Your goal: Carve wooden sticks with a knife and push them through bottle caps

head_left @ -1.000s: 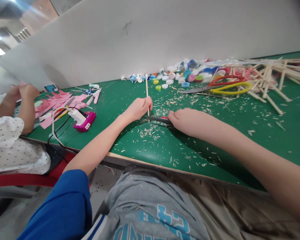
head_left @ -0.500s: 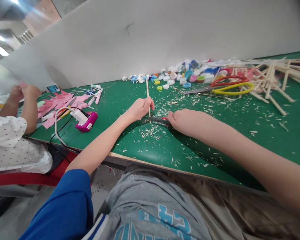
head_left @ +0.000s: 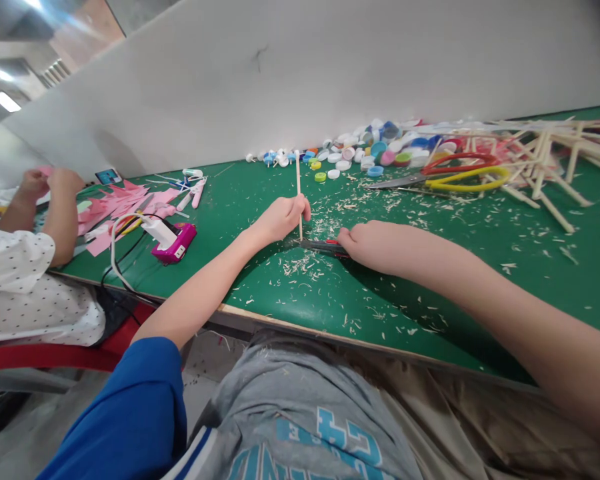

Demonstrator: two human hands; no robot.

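My left hand grips a thin wooden stick that stands nearly upright, its lower end on the green table. My right hand is closed on a utility knife with a dark blade and red body, which lies flat with its blade pointing left toward the foot of the stick. Wood shavings are scattered around both hands.
A pile of bottle caps, red and yellow scissors and a heap of wooden sticks lie at the back right. A magenta glue gun with cable and pink paper scraps lie left, where another person's arms work.
The view has shifted slightly; my hands, the stick and the knife keep nearly the same pose. The other person's hands at left have moved a little.
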